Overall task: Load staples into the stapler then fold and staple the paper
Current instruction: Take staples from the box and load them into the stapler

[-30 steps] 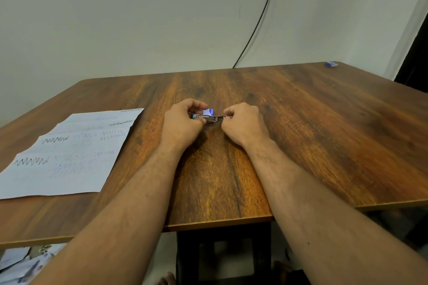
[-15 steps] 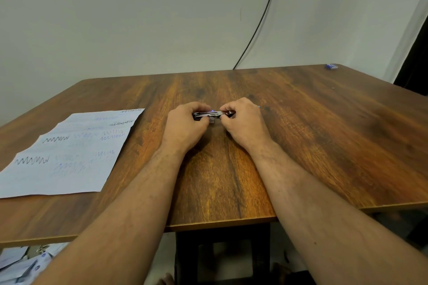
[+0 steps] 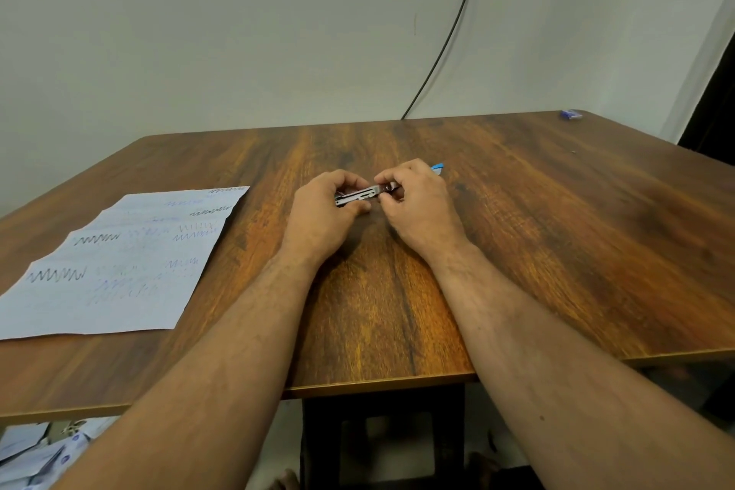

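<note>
Lying far left: paper (image 3: 115,259), one creased sheet flat on the table (image 3: 557,251), scribbled with zigzag pen lines, near corner at the table's front edge, well apart from both hands.
Below table, lower left: loose papers (image 3: 35,453) on the floor, partly cut off by the frame.
Left hand (image 3: 318,211): knuckles up at table centre, fingers and thumb curled round the left end of the stapler (image 3: 360,196); grip firm, hand mostly closed.
Stapler: small, metal, lying crosswise between the two hands, its slotted metal top showing; whether it rests on the wood or is held just above it cannot be told.
Right hand (image 3: 417,203): fingertips pinching the stapler's right end, remaining fingers curled in.
Blue piece (image 3: 437,168): small, showing just beyond the right knuckles; what it is cannot be told.
Wall: black cable (image 3: 449,32) running down behind the table.
Far right corner: small blue box (image 3: 571,114) on the table, well apart from the hands.
</note>
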